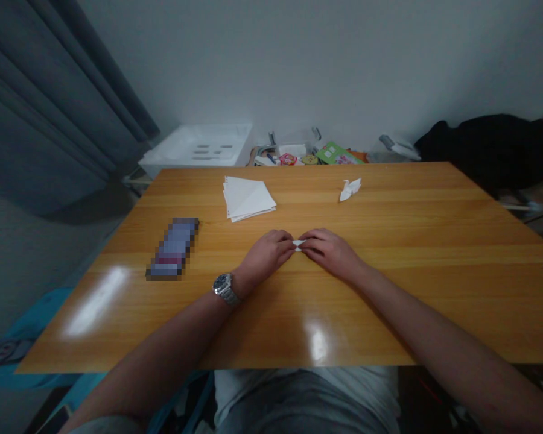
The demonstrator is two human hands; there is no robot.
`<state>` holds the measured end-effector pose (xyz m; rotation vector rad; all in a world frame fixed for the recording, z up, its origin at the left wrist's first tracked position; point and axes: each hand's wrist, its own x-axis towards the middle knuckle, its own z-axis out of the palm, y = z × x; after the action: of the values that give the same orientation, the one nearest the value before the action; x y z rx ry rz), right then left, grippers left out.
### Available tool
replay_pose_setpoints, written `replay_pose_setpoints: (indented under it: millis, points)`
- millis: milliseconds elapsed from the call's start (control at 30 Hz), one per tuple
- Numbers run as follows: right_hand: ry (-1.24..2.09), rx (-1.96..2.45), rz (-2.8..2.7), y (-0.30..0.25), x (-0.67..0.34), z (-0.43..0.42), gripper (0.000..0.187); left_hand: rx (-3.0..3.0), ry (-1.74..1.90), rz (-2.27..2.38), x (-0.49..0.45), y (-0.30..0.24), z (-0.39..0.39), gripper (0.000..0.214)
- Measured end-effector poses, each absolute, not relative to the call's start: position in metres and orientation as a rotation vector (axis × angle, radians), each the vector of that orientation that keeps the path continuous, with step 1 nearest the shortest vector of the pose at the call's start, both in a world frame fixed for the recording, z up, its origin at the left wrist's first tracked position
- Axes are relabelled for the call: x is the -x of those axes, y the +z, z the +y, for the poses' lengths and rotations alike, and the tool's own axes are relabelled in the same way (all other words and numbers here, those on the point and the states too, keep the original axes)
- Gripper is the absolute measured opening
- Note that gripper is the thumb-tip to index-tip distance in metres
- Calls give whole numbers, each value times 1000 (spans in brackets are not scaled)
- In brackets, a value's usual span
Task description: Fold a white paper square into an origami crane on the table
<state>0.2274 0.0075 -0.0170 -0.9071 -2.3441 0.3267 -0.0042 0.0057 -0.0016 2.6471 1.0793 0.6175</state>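
Note:
A small folded piece of white paper [298, 244] is pinched between my two hands over the middle of the table. My left hand [271, 253], with a metal watch [225, 287] on its wrist, grips the paper's left end with closed fingers. On the other end, the fingers of my right hand [330, 250] are closed too. Most of the paper is hidden behind my fingertips. Farther back to the right stands a white paper crane [350, 190]. Several white sheets [248, 199] lie in a loose stack behind my left hand.
A phone-like device [172, 248], blurred out, lies on the left of the wooden table [434, 241]. Beyond the far edge are a white plastic tray [199, 144], a green booklet [337, 154] and small clutter. Black cloth [489, 147] is heaped at the back right.

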Motion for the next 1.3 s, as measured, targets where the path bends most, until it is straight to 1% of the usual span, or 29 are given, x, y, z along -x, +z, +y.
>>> replay_pose_setpoints:
  millis: [300,533,700,800,1000,1300]
  points:
    - [381,910,-2313,-16,-227,7,17,-2611,631,1064,7,-2,7,25]
    - [441,928,-2266,-13,-224,5,17,-2643,637,1045,4,0,7,20]
    - [447,976,-2270,-15,-222,4,11,-2615,607,1119,2,2,6,20]
    - [431,1018,-2264,-16,-222,4,11,-2595,606,1131,2,2,6,19]
    - [467,1025,-2224,-14,-220,3,9,-2614,618,1102,1,0,5,24]
    - [412,1011,-2253,-8,-224,1,12,-2653,582,1132,3,4,3,28]
